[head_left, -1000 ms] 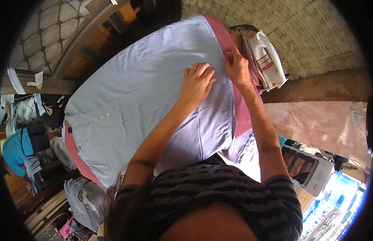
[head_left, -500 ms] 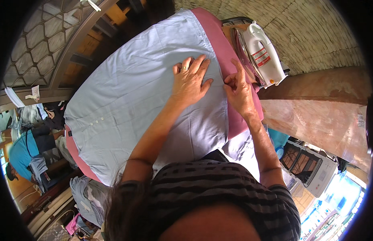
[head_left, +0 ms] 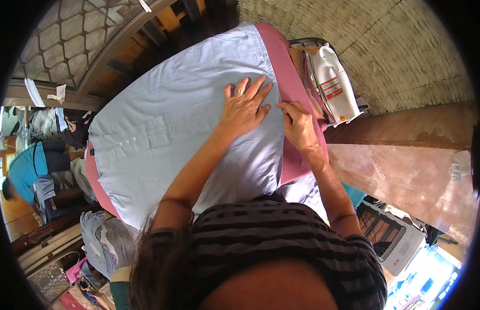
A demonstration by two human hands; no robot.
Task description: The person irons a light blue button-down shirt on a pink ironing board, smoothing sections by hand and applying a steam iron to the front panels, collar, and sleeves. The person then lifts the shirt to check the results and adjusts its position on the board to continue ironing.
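Note:
A pale blue shirt [head_left: 167, 98] is spread over an ironing board with a pink cover [head_left: 294, 90]. A short row of small white buttons [head_left: 127, 141] shows toward its left end. My left hand [head_left: 243, 109] lies flat on the cloth near the right-hand hem, fingers spread, a ring on one finger. Beside it, my right hand [head_left: 301, 128] is closed in a pinch at the hem, its forefinger and thumb meeting at the cloth's edge. Beyond the board's right edge, a white iron [head_left: 333, 82] rests upright on a stand.
A wooden ledge [head_left: 400, 124] runs off to the right of the board. Low on the right is a white appliance [head_left: 402, 240]. Heaped clothes [head_left: 103, 240] lie at lower left, and a person in a blue top [head_left: 27, 168] bends over at far left. A lattice gate [head_left: 69, 44] stands behind.
My right hand has moved left from over the pink cover to the shirt's hem, and its extended forefinger has bent into a pinch. My left hand stays on the cloth. The view has shifted slightly.

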